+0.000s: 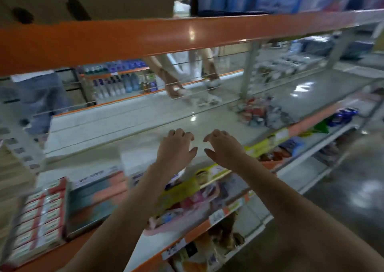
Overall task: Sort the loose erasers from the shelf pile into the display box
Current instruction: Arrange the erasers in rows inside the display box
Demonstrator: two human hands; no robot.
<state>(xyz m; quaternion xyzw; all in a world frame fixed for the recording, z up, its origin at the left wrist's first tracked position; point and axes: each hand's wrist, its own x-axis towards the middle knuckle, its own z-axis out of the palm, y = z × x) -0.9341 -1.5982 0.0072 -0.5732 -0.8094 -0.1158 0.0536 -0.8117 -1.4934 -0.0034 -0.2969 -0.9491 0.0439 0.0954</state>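
- Head view: both arms reach forward over the pale shelf (145,113); the left hand (176,147) and the right hand (224,147) hover side by side near its front edge, fingers loosely bent, palms down; neither grip holds anything.
- The loose pile of erasers (255,111) (red, white and dark packets, blurred) lies on the same shelf, well apart from the hands, off to the right and further back.
- The display box (37,219), with rows of red-and-white packs standing in it, sits at the lower left on the shelf edge; beside it lies a flat teal and salmon box (93,199).
- Behind the wire rails another person's hand (174,90) reaches down on the far side of the shelving; an orange beam (145,36) crosses above.
- Risks, as I judge them: the pile and the box lie on opposite sides, so each carry crosses the shelf, and a loose grip could drop erasers over the front edge onto lower shelves; the box sits near the edge and a nudge could tip it; the wire rails could snag a hasty reach.
- Writing: yellow price strips (268,140) and pack labels show print, but motion blur leaves nothing readable.
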